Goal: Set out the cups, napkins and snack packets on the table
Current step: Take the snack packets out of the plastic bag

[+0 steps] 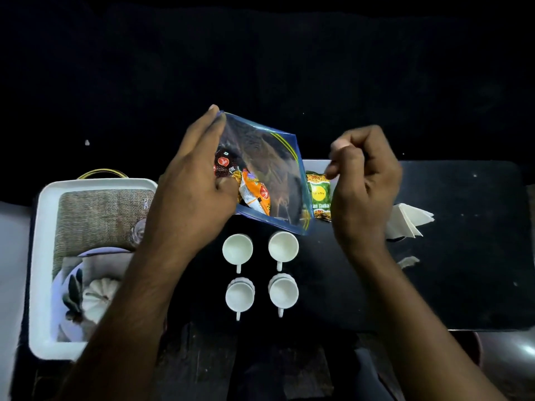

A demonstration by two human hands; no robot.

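Note:
My left hand (191, 180) grips the left edge of a clear blue-rimmed zip bag (269, 175) and holds it above the table. Inside the bag sit an orange snack packet (256, 195) and a dark red one (223, 164). A green snack packet (318, 195) lies flat to the right of the bag, partly behind it. My right hand (364, 183) hovers by that packet's top right corner, fingers curled in and blurred, nothing seen in them. Several white cups (237, 248) stand in two rows on the dark table, handles toward me. Folded white napkins (411, 221) lie right of my right hand.
A white tray (43, 256) at the left holds a burlap cloth (98, 218), a plate and a white pumpkin ornament (97, 296). The black tabletop (463, 256) stretches out to the right, with a small scrap (408, 261) near the napkins. The surroundings are dark.

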